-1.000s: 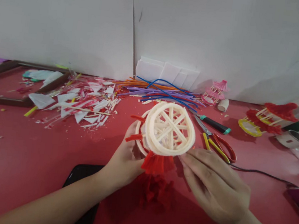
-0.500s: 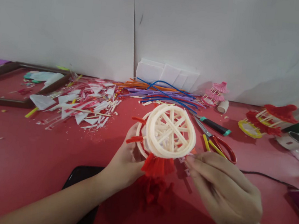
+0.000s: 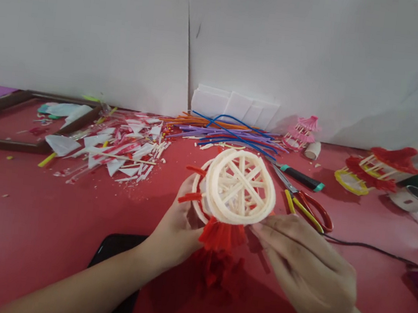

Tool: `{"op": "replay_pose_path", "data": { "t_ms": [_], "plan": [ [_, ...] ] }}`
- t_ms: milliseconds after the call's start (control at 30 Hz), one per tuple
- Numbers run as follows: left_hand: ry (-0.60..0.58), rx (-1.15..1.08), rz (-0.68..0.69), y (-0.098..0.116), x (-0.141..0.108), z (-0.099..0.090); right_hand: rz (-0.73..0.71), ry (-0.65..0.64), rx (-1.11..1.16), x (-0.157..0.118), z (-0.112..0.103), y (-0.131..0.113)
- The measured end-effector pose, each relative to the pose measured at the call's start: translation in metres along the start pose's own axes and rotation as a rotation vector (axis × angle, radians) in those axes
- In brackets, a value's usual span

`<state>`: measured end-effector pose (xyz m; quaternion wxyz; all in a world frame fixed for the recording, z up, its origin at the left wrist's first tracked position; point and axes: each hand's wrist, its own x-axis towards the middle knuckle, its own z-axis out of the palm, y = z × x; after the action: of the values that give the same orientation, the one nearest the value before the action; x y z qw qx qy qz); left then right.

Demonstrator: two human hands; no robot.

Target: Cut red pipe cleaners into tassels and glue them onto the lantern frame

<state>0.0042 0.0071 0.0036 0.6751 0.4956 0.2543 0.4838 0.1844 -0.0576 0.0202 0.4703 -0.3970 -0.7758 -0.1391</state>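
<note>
A cream wheel-shaped craft piece [image 3: 241, 187] with crossed spokes is held above the red table, its round face tilted up toward me. My left hand [image 3: 179, 229] grips it from the left side, with part of the fingers hidden behind the rings. Red fringe [image 3: 222, 235] hangs from its lower edge, and two red strips stick out at its left. At the lower right edge my right hand [image 3: 306, 262] has its fingertips pinched together against the piece; whatever is between them is too small to make out.
Scissors [image 3: 304, 201] and a black-and-green cutter [image 3: 301, 178] lie right of the piece. Behind are colored stems [image 3: 223, 132]. White and pink scraps [image 3: 126, 151] spread at left, near a brown frame [image 3: 8, 144]. A black phone-like object [image 3: 117, 247] lies under my left forearm. Red-and-yellow model [image 3: 383, 167] stands right.
My right hand has moved slightly left along the lower edge of the piece, and the small pink bit by its fingertips is no longer visible. The view has shifted a little.
</note>
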Motion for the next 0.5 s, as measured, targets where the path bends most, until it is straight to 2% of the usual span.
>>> {"op": "replay_pose_path", "data": {
  "t_ms": [500],
  "plan": [
    [0.024, 0.041, -0.026, 0.0010, -0.0010, -0.0022, 0.009, -0.033, -0.027, -0.0043, 0.0015, 0.0008]
  ]
}}
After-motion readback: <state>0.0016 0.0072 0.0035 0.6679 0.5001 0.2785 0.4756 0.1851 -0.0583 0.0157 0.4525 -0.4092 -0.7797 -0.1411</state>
